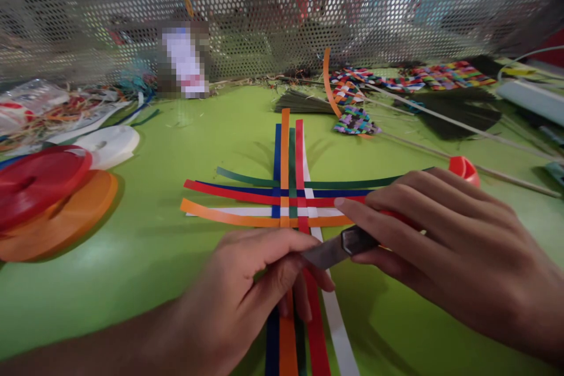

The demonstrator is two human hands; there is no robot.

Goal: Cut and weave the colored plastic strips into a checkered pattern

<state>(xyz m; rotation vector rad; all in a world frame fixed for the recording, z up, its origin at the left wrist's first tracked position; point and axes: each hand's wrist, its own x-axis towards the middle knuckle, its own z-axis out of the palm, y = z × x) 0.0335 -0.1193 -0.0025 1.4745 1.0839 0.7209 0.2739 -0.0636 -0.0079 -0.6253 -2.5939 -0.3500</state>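
My right hand (462, 247) is wrapped round a utility knife (359, 241), its wide blade pointing left. The blade tip meets the thumb and forefinger of my left hand (251, 282), which are pressed together over the lengthwise strips; what they pinch, if anything, is hidden. Below both hands lies a woven cross of flat coloured strips (285, 158) in blue, orange, green, red and white. Crosswise, a green strip (251, 178) lies farthest away and an orange strip (229, 217) nearest. My right forefinger rests at the red crosswise strip (324, 202).
On the left are rolls of red strip (48, 176), orange strip (88, 211) and white strip (118, 144). Several woven pieces (453, 75) and dark fans (453, 111) lie at the back right. A perforated metal screen (264, 17) borders the green table (176, 270).
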